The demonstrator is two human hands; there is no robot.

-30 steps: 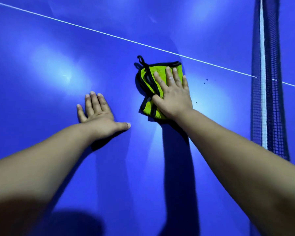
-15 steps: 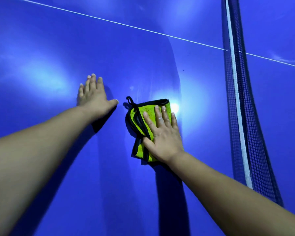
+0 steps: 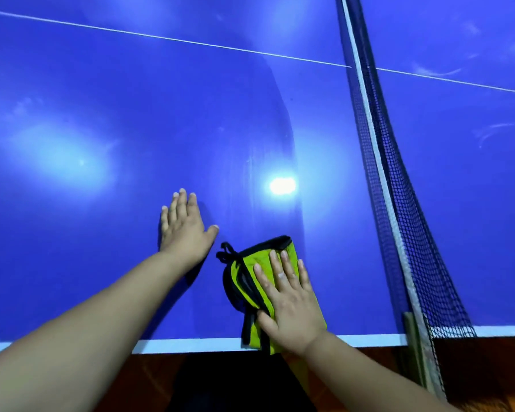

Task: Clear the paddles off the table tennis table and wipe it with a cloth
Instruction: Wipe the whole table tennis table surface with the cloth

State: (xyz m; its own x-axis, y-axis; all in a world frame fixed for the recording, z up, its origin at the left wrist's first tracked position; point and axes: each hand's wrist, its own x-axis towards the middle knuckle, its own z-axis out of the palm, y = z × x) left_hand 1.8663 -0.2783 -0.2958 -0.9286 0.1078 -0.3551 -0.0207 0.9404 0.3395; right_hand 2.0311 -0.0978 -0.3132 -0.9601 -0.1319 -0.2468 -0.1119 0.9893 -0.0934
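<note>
No paddles show on the bench [image 3: 101, 263]; wiping seems under way: right hand [image 3: 292, 304] flat on the cloth [image 3: 262, 254], left hand [image 3: 185, 230] flat beside it; streaks right of both look unwiped

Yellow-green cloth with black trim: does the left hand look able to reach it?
Likely yes: the left hand rests on the blue table beside the yellow-green cloth, nothing between them; the right hand presses on it.

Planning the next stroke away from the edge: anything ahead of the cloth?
Nothing visible. The right hand presses the cloth at the near edge; the left hand lies flat off to its left, the net stands to its right.
</note>
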